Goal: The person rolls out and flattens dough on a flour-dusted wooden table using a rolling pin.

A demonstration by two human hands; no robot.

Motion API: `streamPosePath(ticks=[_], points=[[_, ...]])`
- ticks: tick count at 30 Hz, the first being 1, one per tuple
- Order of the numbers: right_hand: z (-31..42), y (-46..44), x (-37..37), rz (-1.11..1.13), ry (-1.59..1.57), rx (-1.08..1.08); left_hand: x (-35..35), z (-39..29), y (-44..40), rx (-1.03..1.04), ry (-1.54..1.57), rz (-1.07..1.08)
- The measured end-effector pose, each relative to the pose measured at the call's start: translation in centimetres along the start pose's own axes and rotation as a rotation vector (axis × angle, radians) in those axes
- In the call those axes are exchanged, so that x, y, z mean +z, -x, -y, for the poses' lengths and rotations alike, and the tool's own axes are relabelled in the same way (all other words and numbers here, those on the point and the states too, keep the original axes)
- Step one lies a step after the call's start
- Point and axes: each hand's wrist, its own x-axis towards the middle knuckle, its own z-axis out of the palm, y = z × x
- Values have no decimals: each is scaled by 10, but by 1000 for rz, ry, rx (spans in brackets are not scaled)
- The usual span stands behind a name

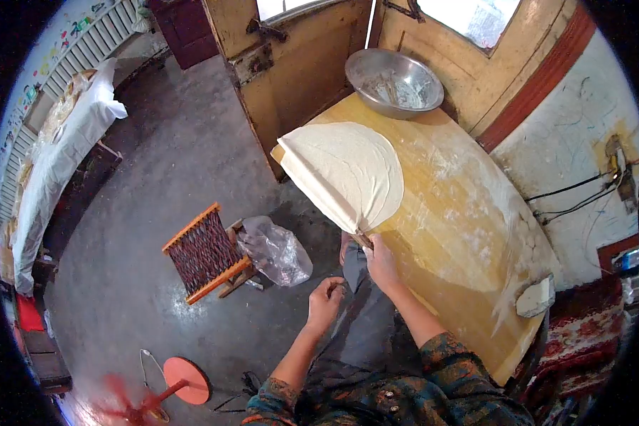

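A large, thin round sheet of dough (358,167) lies on the floured wooden board (468,234), its left side folded or rolled in a straight edge. The end of a wooden rolling stick (363,240) pokes out at the dough's lower end. My right hand (382,263) is closed around that end. Off the board to the left, my left hand (326,304) is raised over the floor with its fingers curled together; anything between them is too small to make out.
A metal bowl (394,84) stands at the board's far end beside wooden doors. On the right edge lies a whitish block (535,297). A woven stool (204,253) and plastic bag (275,252) are at left, a red fan (186,381) below, and a cloth-covered table (60,167) far left.
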Motion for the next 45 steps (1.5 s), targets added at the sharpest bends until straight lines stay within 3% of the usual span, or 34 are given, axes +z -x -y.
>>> streamPosePath(ticks=[4, 7, 10, 13, 16, 19, 22, 28, 34, 35, 38, 40, 44, 45], points=[[21, -2, -17, 56, 74, 59, -3, -1, -1, -42, 5, -10], [17, -10, -14, 239, 155, 109, -3, -3, 0, -26, -10, -10], [17, -4, -7, 189, 118, 83, -4, -5, 0, -15, -46, -1], [21, 2, 3, 13, -11, -91, -2, -3, 0, 5, -16, -26], [33, -3, -1, 230, -45, 97, -3, -4, 2, -2, -15, -28], [22, -4, 15, 217, 63, 29, -5, -8, 3, 52, -75, -33], [21, 3, 25, 43, 22, -57, -5, -4, 3, 63, -118, -22], [25, 9, 18, 64, 343, -78, -8, -16, 20, 74, -41, -6], [24, 57, -35, 249, 167, 5, -10, -32, 42, 0, 14, 0], [20, 68, -47, 157, 70, 23, -6, -40, 48, -20, 45, -4], [-9, 109, -89, -119, -131, 124, 10, -41, 44, 99, -95, 82], [-27, 135, -117, -282, -167, 225, 25, -40, 19, 381, -406, 95], [-79, 177, -132, -287, -98, 389, 69, -40, -50, 806, -813, -48], [-110, 186, -115, -283, -45, 406, 73, -41, -65, 776, -821, -23]])
